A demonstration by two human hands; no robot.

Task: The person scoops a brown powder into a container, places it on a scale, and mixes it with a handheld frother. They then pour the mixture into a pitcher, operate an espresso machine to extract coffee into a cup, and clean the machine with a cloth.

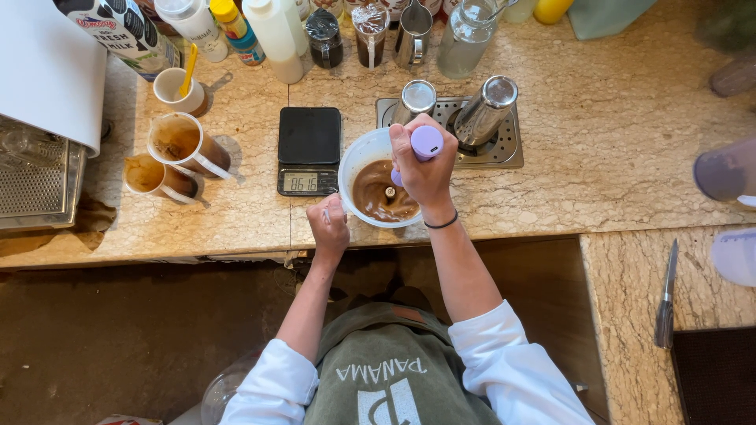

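A white pitcher (358, 156) with brown liquid (376, 197) stands near the counter's front edge. My right hand (425, 165) grips a lilac hand frother (426, 142) upright over it, with the tip down in the liquid. My left hand (328, 224) holds the pitcher's handle at its near left side. A black digital scale (309, 149) sits just left of the pitcher.
Two steel jugs (485, 109) stand upside down on a drain tray (504, 149) behind the pitcher. Stained measuring cups (185, 144) and a small cup with a yellow spoon (179, 88) stand left. Bottles and a milk carton (126, 30) line the back. A knife (666, 297) lies right.
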